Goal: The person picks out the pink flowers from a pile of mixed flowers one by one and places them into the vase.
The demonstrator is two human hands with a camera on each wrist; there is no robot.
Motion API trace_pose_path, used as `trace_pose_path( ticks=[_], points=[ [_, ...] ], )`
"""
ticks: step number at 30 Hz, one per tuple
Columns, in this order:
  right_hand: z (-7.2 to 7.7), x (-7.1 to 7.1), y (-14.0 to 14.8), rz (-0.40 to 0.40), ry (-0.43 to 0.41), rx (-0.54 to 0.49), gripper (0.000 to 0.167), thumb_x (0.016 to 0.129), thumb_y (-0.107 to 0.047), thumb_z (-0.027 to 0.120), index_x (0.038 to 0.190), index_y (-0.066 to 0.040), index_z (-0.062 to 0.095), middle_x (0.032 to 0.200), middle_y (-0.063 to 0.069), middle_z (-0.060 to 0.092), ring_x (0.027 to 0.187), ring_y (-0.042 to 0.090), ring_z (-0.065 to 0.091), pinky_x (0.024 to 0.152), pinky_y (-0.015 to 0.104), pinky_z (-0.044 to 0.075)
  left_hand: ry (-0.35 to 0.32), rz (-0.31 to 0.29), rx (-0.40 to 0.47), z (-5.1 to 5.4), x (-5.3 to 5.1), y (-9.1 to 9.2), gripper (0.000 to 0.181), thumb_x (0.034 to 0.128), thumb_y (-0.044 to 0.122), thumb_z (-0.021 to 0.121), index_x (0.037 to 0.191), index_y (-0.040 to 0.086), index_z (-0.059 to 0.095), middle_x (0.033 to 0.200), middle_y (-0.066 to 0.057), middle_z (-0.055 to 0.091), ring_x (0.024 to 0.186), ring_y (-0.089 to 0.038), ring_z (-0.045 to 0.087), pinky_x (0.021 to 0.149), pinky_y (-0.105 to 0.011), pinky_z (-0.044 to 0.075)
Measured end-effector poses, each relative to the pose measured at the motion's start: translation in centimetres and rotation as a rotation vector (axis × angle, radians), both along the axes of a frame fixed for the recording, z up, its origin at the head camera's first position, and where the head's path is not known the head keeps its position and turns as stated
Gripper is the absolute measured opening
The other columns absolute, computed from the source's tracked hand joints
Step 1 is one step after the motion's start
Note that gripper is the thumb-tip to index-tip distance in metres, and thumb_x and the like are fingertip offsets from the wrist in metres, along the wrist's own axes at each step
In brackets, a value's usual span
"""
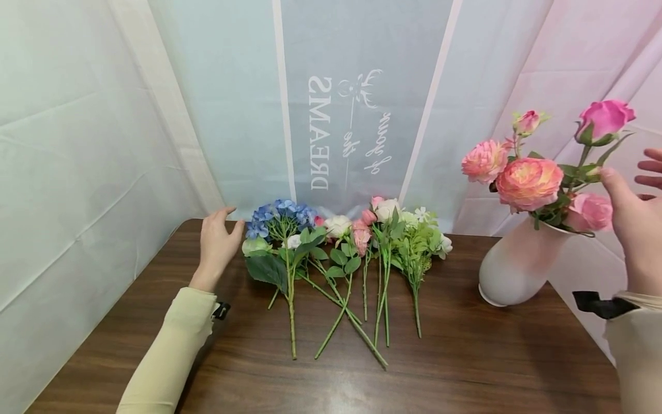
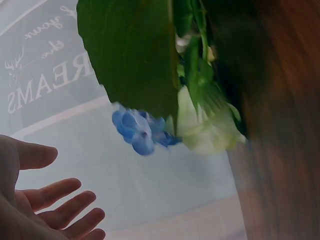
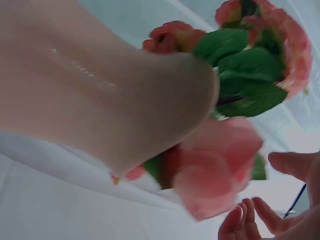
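Observation:
My left hand [image 1: 213,244] is held just left of the blue hydrangea [image 1: 281,217], apart from it and holding nothing. In the left wrist view, this hand [image 2: 52,202] has its fingers spread below blue petals [image 2: 137,131], a broad green leaf [image 2: 132,55] and a pale green flower [image 2: 206,122]. At the right edge, my right hand [image 1: 638,221] is raised beside a white-and-pink vase [image 1: 517,264], fingers apart. Its thumb overlaps the stems below the magenta rose [image 1: 605,122]; contact is unclear. The right wrist view has this hand [image 3: 282,215] near a pink rose [image 3: 220,170].
Several stems lie in a row across the wooden table [image 1: 439,368], including white flowers [image 1: 338,225], salmon blooms [image 1: 361,236] and green sprigs [image 1: 416,253]. Coral peonies [image 1: 530,183] lean left out of the vase. A printed curtain [image 1: 357,34] hangs behind the table.

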State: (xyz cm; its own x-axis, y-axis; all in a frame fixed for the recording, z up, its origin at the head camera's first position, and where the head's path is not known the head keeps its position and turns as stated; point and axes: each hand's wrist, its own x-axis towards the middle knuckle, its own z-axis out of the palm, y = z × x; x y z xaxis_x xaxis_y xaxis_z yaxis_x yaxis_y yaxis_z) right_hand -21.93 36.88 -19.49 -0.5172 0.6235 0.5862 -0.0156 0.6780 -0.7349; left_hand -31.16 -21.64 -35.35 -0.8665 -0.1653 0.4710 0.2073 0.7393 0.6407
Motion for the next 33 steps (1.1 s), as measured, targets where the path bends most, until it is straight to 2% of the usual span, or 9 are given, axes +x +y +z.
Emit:
trace_pose_path(
  ticks=[5,8,13,16,19,23,25,29,33],
  points=[
    [0.5,1.1,-1.9,-0.058,0.034,0.079,0.046,0.094,-0.044,0.052,0.138,-0.036,0.041,0.133,-0.021,0.046,0.111,-0.013,0.038,0.100,0.014,0.032,0.003,-0.023,0.021,0.4,-0.7,1.7,0.042,0.0934,0.021,0.059,0.130,0.002,0.055,0.132,-0.021,0.053,0.128,-0.040,0.040,0.105,-0.055,0.031],
    [0.9,1.7,-3.2,-0.061,0.044,0.095,0.045,0.094,-0.046,0.049,0.138,-0.038,0.040,0.134,-0.021,0.045,0.110,-0.014,0.038,0.100,0.015,0.031,0.009,-0.033,0.033,0.7,-1.1,2.8,0.041,0.0932,0.021,0.060,0.130,0.003,0.056,0.132,-0.020,0.053,0.127,-0.040,0.041,0.104,-0.054,0.032],
    [1.2,2.6,-5.1,-0.049,0.101,0.178,0.043,0.094,-0.047,0.049,0.136,-0.039,0.043,0.130,-0.022,0.049,0.110,-0.012,0.040,0.098,0.014,0.032,0.012,-0.042,0.053,1.1,-1.6,4.4,0.039,0.0933,0.022,0.060,0.128,0.004,0.057,0.131,-0.019,0.054,0.127,-0.038,0.041,0.105,-0.053,0.033],
    [1.1,3.1,-6.1,-0.006,0.140,0.209,0.040,0.094,-0.044,0.051,0.134,-0.037,0.046,0.127,-0.022,0.051,0.111,-0.010,0.043,0.097,0.014,0.032,0.013,-0.049,0.062,1.4,-1.8,5.4,0.038,0.0933,0.022,0.060,0.128,0.005,0.058,0.130,-0.018,0.054,0.127,-0.037,0.041,0.104,-0.052,0.034],
    [0.9,3.1,-7.0,0.083,0.217,0.219,0.037,0.093,-0.035,0.055,0.130,-0.030,0.052,0.119,-0.023,0.053,0.109,-0.008,0.046,0.093,0.014,0.034,0.017,-0.057,0.071,1.7,-1.8,6.4,0.037,0.0925,0.021,0.061,0.126,0.005,0.059,0.129,-0.018,0.055,0.125,-0.037,0.042,0.102,-0.052,0.035],
    [0.3,2.3,-8.2,0.196,0.366,0.230,0.032,0.088,-0.025,0.061,0.120,-0.020,0.062,0.105,-0.027,0.055,0.095,-0.010,0.052,0.081,0.011,0.037,0.022,-0.072,0.084,2.0,-1.8,7.5,0.036,0.0919,0.020,0.062,0.124,0.005,0.060,0.126,-0.018,0.057,0.121,-0.037,0.044,0.101,-0.051,0.036],
    [-0.1,1.9,-8.8,0.220,0.418,0.235,0.029,0.085,-0.023,0.064,0.114,-0.019,0.065,0.100,-0.027,0.056,0.086,-0.012,0.054,0.074,0.008,0.039,0.024,-0.078,0.087,2.1,-1.8,8.0,0.035,0.0921,0.020,0.062,0.123,0.005,0.061,0.123,-0.017,0.058,0.118,-0.036,0.045,0.098,-0.049,0.038],
    [-0.8,1.3,-9.9,0.278,0.456,0.237,0.025,0.083,-0.020,0.064,0.108,-0.017,0.069,0.096,-0.025,0.060,0.076,-0.011,0.055,0.066,0.005,0.040,0.030,-0.092,0.114,2.3,-1.9,9.1,0.032,0.0918,0.021,0.062,0.119,0.006,0.063,0.116,-0.015,0.061,0.108,-0.034,0.050,0.092,-0.046,0.040],
    [-1.8,0.7,-11.0,0.338,0.428,0.189,0.025,0.084,-0.016,0.066,0.108,-0.012,0.070,0.094,-0.017,0.065,0.076,-0.008,0.057,0.068,0.007,0.042,0.034,-0.110,0.158,2.4,-2.0,10.5,0.027,0.0912,0.018,0.063,0.114,0.005,0.066,0.109,-0.015,0.063,0.099,-0.033,0.053,0.086,-0.044,0.042]
  ],
)
